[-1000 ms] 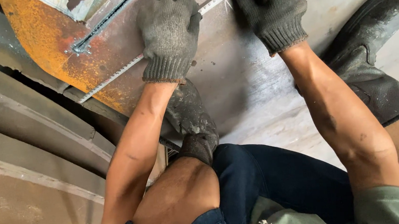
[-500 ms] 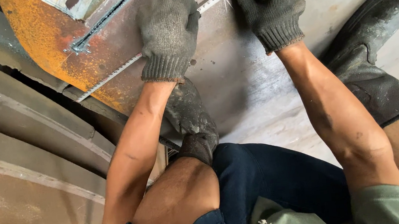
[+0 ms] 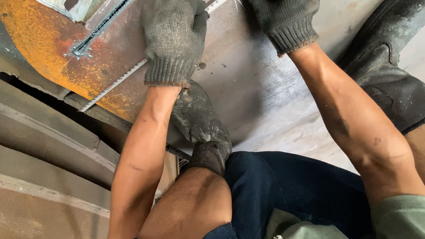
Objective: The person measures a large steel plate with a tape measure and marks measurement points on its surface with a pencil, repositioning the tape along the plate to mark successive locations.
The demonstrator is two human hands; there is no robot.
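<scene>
Steel ruler (image 3: pixel 118 82) lies diagonally across rusty metal plate (image 3: pixel 39 42), running from near left to far right. Gloved left hand (image 3: pixel 173 34) rests flat on the ruler, fingers together, pinning it. Gloved right hand (image 3: pixel 282 8) sits at the ruler's far-right end, fingers curled; cannot tell what they grip. Black boots (image 3: pixel 395 64) flank the plate

No packages, labels, signs or screens — none in view.
</scene>
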